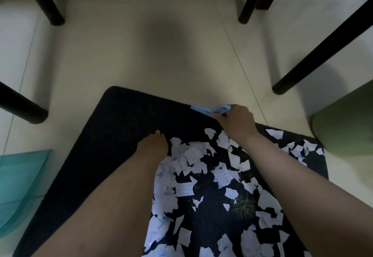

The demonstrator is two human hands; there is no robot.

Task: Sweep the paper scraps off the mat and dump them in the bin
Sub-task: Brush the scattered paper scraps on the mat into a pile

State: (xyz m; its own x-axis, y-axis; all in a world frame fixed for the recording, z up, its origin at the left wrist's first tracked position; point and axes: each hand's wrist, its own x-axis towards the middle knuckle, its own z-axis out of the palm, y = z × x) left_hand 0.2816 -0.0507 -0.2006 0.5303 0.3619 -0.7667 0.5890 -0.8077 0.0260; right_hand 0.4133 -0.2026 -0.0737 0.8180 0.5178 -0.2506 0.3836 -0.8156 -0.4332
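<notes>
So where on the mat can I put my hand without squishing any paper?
The mat is bare on its left side, from the far edge down to the left hand. The scraps crowd everything between the two arms and past the right hand toward the green bin.

The mat (113, 127) is black with rounded corners and lies flat on the pale tiled floor, its left part bare. White paper scraps (203, 176), torn into irregular pieces and some printed with a blue grid, cover its middle and right part, piled thickest near the centre and thinner toward the right edge. A green rounded object (347, 123) at the mat's right corner may be the bin, though only part of it shows.
</notes>
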